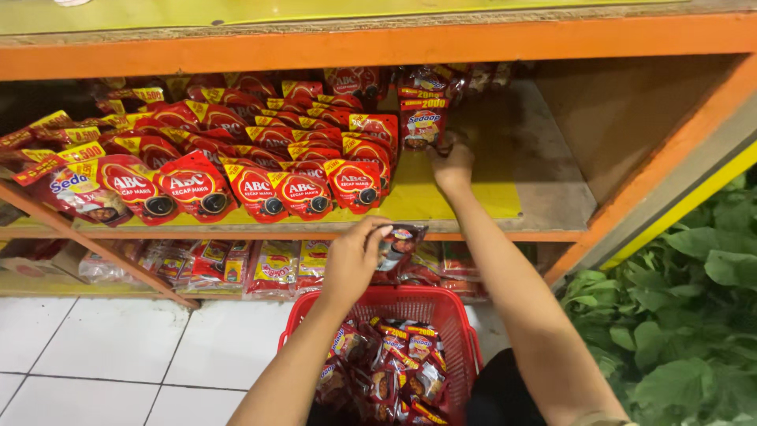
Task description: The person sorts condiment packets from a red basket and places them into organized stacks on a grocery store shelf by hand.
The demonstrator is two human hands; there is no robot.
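A dark sachet (397, 243) is pinched in the left hand (349, 260) above the red basket (457, 309); another sachet (423, 126) is gripped by the right hand (452, 166) mid-shelf (544, 201), best set upright, flush with the row.

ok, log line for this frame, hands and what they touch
left hand: holds dark sauce pouch above red basket | right hand: grips upright pouch on orange shelf

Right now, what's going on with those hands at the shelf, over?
Left hand holds a dark sauce pouch above the red basket. Right hand sets an upright pouch on the shelf. Nothing blocks either.
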